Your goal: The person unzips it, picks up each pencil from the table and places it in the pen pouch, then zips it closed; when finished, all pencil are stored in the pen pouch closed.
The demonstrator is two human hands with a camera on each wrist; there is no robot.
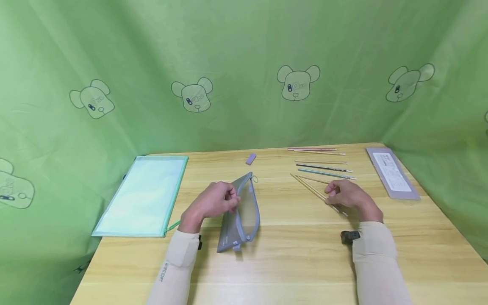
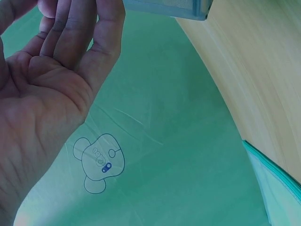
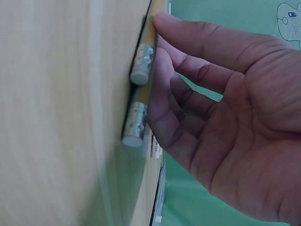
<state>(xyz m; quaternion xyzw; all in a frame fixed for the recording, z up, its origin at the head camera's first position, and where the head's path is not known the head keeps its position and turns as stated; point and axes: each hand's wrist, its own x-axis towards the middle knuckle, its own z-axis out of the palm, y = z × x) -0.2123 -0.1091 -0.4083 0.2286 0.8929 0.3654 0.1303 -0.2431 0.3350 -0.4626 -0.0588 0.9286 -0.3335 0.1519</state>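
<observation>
A grey mesh zip pouch (image 1: 231,226) stands tilted on the table with its mouth gaping. My left hand (image 1: 218,200) pinches one side of the pouch's rim, fingers curled. In the left wrist view the left hand (image 2: 51,84) shows its palm, and only a corner of the pouch (image 2: 174,7) appears above it. My right hand (image 1: 348,195) pinches at yellow pencils (image 1: 309,187) lying low over the table. Up close, thumb and fingers of the right hand (image 3: 211,94) meet the pencils beside two metal-banded eraser ends (image 3: 137,122).
More pencils (image 1: 324,173) lie in a loose row toward the back. A purple eraser (image 1: 250,159) sits behind the pouch. On the left rests a mint zip folder (image 1: 142,197); at the right edge lies a flat mauve package (image 1: 394,174). Green curtain (image 1: 244,84) surrounds the table.
</observation>
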